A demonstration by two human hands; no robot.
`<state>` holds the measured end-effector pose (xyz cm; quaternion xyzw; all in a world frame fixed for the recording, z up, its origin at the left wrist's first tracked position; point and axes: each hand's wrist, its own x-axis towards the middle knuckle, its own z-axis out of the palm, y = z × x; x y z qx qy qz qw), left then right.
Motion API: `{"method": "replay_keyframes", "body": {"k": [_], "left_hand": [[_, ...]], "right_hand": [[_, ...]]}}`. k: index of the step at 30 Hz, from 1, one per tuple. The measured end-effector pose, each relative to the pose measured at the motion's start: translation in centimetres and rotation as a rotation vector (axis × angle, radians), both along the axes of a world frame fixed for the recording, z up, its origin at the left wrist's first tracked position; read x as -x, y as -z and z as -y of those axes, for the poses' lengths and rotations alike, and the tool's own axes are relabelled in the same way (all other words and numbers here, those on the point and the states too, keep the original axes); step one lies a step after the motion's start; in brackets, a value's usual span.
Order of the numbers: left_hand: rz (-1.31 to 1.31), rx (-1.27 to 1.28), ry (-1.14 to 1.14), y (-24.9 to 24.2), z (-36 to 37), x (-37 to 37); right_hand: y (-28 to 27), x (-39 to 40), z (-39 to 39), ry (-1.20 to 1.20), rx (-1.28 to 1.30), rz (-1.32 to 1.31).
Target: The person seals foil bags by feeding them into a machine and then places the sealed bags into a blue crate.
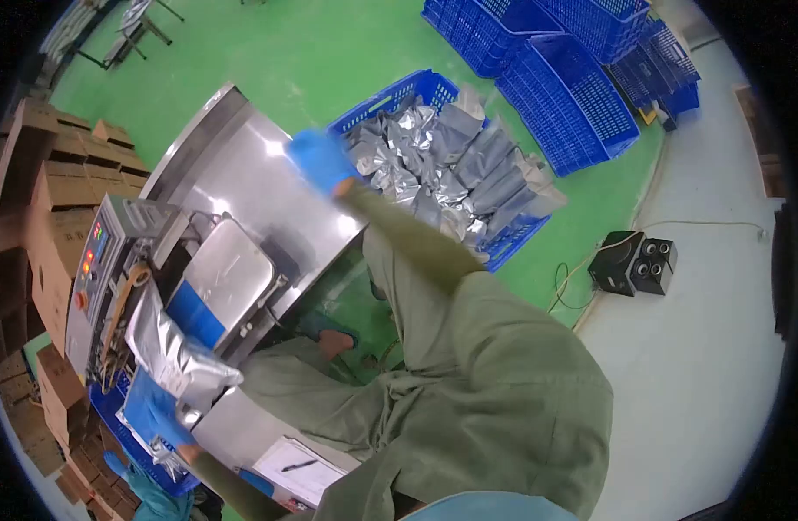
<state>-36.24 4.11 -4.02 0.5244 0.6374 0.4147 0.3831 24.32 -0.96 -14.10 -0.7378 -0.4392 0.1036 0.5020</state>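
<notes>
My left hand, in a blue glove, is beside the lower end of a silver foil bag. Its fingers look stretched out along a blue surface of similar colour, so their outline is faint. The bag lies slanted, its upper end at a sealing machine with lit red displays. My right hand, also blue-gloved, is smeared by motion over the edge of the steel table. It is close to a blue crate full of silver foil bags; its fingers cannot be made out.
A steel plate stands beside the machine. A paper with a pen lies near my lap. Several blue crates stand behind the filled one. Cardboard boxes are stacked at left. Another person's teal sleeve shows below; a black device is at right.
</notes>
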Motion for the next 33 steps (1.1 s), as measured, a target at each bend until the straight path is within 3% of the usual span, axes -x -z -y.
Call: {"method": "replay_keyframes", "body": {"k": [2, 3, 5, 6, 7, 8, 10, 11, 12, 15, 17, 19, 21, 23, 25, 26, 29, 31, 32, 33], "left_hand": [[-0.141, 0.136, -0.162, 3.1, 0.6, 9.9], [-0.206, 0.067, -0.214, 2.8, 1.8, 9.6], [-0.332, -0.072, -0.329, 1.2, 5.9, 7.5], [-0.529, -0.204, -0.343, 1.4, 5.9, 8.2], [-0.44, -0.311, -0.368, 1.3, 5.9, 6.4], [-0.514, -0.313, -0.431, -1.6, 7.0, 0.9], [-0.546, -0.459, -0.409, -2.1, 6.9, -3.0], [-0.483, -0.543, -0.312, -2.5, 7.2, -5.9], [-0.407, -0.629, -0.212, -2.8, 7.7, -9.5], [-0.22, -0.647, 0.254, -4.2, 10.3, -20.3], [-0.365, -0.561, 0.522, -5.7, 11.6, -27.6], [-0.339, -0.662, 0.686, -6.8, 11.1, -32.9], [-0.332, -0.85, 0.569, -6.7, 8.5, -35.5], [-0.054, -0.239, 0.462, -9.6, 5.7, -33.4], [0.08, -0.057, 0.445, -9.2, 4.8, -29.6], [0.04, -0.175, 0.495, -6.0, 3.9, -26.5], [-0.141, -0.372, 0.471, -2.6, 2.5, -21.8], [-0.161, -0.409, 0.475, -1.9, 2.3, -21.2], [-0.143, -0.246, 0.521, -1.2, 1.6, -20.7], [-0.102, -0.248, 0.571, -1.1, 1.5, -20.5]], "right_hand": [[4.7, -12.7, 8.4, 0.359, 0.26, 0.428], [6.9, -18.1, 13.1, 0.493, 0.432, 0.596], [11.7, -25.9, 20.9, 0.468, 0.731, 0.777], [14.6, -27.9, 23.1, 0.389, 0.647, 0.588], [13.9, -28.8, 23.6, 0.333, 0.672, 0.624], [11.4, -27.7, 22.4, 0.272, 0.686, 0.664], [4.8, -23.4, 19.6, 0.205, 0.45, 0.606], [0.7, -21.0, 19.1, 0.194, 0.347, 0.573], [-2.4, -19.8, 18.3, 0.174, 0.28, 0.838], [-15.6, -11.9, 16.9, -0.017, 0.126, 0.806], [-23.9, -4.6, 16.4, -0.187, 0.007, 0.758], [-28.2, 2.5, 15.1, -0.317, -0.145, 0.775], [-30.5, 9.1, 13.0, -0.458, -0.224, 0.784], [-32.2, 14.7, 11.4, -0.595, -0.193, 0.804], [-31.6, 16.9, 9.0, -0.74, -0.291, 0.597], [-30.9, 18.2, 7.8, -0.798, -0.332, 0.492], [-27.5, 18.1, 7.4, -0.355, -0.697, 0.193], [-25.0, 18.8, 5.4, -0.356, -0.608, 0.172], [-23.2, 18.8, 4.5, -0.369, -0.534, 0.176], [-21.4, 18.8, 3.6, -0.382, -0.46, 0.184]]}}
